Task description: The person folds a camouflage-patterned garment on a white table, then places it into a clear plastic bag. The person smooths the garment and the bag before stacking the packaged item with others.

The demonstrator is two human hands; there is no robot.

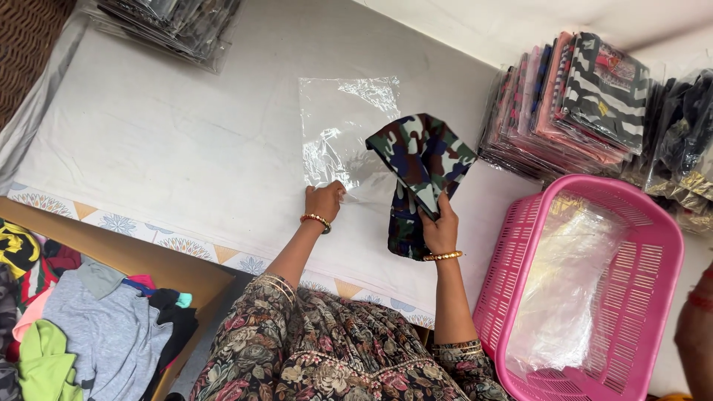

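A clear plastic bag (pixel 343 126) lies flat on the white cloth-covered surface (pixel 171 148). My left hand (pixel 324 200) pinches the bag's near edge. My right hand (pixel 440 227) holds a folded camouflage garment (pixel 421 165) in green, blue and brown, its upper end lying against the bag's right side. Both wrists carry bangles.
A pink plastic basket (pixel 646 245) with clear bags inside stands at the right. Stacks of packed garments (pixel 572 96) sit at the back right, more packets (pixel 167 26) at the top left. Loose clothes (pixel 82 327) lie in a box at the lower left. Another person's arm (pixel 697 334) shows at the right edge.
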